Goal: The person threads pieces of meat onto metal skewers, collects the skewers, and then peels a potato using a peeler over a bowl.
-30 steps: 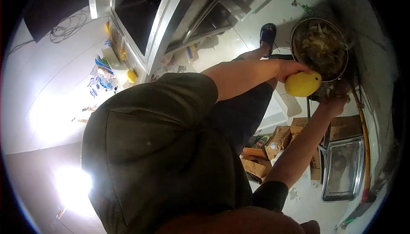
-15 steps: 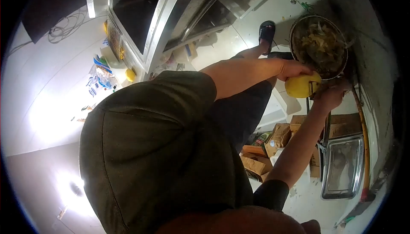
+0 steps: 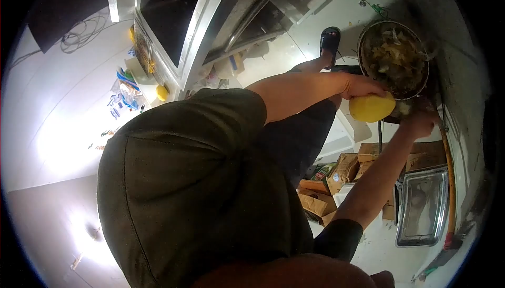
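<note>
My left hand (image 3: 365, 86) is wrapped round the near end of a large, smooth yellow fruit or vegetable (image 3: 371, 108), whose exact kind I cannot tell. It is held beside the lower rim of a round pan (image 3: 360, 56) heaped with yellowish-brown peelings (image 3: 397, 51). My right hand (image 3: 421, 124) is closed just right of the yellow piece, apart from it and a little blurred. In that hand is a peeler, mostly hidden now; its dark frame showed against the yellow surface earlier. A pale scrap (image 3: 404, 108) lies between the hands, smeared by motion.
A clear rectangular tray (image 3: 423, 206) leans below my right forearm, beside a long wooden handle (image 3: 448, 183). Cardboard boxes (image 3: 344, 173) stand under the arms. A sandalled foot (image 3: 330, 48) is left of the pan. A metal-framed unit (image 3: 197, 30) stands at upper left.
My right hand has moved right, off the yellow piece, taking the peeler away from its surface. My left hand keeps its hold, the yellow piece barely shifting.
</note>
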A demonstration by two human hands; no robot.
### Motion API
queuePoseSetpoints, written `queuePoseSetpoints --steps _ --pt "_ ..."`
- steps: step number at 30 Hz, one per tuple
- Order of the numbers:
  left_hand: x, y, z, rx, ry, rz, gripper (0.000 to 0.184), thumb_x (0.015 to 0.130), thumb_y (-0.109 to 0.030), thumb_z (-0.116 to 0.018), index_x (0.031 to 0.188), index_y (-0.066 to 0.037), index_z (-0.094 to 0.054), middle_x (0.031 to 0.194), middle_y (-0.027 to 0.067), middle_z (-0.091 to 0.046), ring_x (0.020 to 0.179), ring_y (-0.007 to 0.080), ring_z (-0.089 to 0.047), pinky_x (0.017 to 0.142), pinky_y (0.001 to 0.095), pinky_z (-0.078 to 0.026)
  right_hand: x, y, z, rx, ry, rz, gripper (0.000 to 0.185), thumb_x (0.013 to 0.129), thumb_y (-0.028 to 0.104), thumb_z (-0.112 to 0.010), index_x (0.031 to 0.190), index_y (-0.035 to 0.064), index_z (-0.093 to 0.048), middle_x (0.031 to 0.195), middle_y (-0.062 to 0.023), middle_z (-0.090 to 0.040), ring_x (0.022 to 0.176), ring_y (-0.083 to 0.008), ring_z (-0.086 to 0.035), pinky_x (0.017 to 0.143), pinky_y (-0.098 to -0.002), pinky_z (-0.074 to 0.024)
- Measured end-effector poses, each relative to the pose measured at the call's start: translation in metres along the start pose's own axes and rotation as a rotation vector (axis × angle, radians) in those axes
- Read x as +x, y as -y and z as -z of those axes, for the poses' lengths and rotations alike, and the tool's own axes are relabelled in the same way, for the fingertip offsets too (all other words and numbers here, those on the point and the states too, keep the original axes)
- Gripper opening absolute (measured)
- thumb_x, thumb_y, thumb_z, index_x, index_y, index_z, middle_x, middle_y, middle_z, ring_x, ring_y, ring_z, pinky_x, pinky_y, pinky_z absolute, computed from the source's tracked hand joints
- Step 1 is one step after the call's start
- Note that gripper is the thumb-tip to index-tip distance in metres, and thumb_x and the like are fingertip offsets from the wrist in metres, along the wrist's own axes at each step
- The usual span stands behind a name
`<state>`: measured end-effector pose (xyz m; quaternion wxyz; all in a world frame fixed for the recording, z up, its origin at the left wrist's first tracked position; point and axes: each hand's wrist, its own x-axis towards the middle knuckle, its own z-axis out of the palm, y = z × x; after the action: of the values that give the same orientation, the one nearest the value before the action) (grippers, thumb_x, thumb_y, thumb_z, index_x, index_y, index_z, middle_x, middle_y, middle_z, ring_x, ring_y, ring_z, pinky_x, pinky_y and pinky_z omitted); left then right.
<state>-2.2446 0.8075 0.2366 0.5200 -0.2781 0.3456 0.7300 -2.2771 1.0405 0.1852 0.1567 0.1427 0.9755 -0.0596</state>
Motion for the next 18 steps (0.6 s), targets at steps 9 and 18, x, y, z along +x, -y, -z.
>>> queuePoseSetpoints --steps 9,18 --pt "-0.005 0.0 -0.003 -0.268 0.006 -0.006 0.039 0.087 -0.028 -0.062 0.117 -0.003 -0.058 0.105 0.0082 -0.066 0.089 0.0155 -0.066 0.075 0.0307 -0.055 -0.023 0.045 0.053 1.65 0.075 -0.916 0.037 0.1 0.039 -0.032 0.093 0.0095 -0.053 0.077 -0.0038 -0.054 0.05 -0.017 -0.038 0.039 -0.035 -0.0249" --pt "0.004 -0.005 0.007 -0.507 -0.05 0.098 0.041 0.088 -0.033 -0.058 0.115 -0.003 -0.057 0.103 0.0111 -0.066 0.09 0.0214 -0.066 0.078 0.0365 -0.054 -0.048 0.038 0.048 1.84 0.121 -0.941 0.04 0.1 0.044 -0.034 0.077 0.0131 -0.048 0.061 -0.0003 -0.043 0.046 -0.0156 -0.029 0.041 -0.0341 -0.0251"
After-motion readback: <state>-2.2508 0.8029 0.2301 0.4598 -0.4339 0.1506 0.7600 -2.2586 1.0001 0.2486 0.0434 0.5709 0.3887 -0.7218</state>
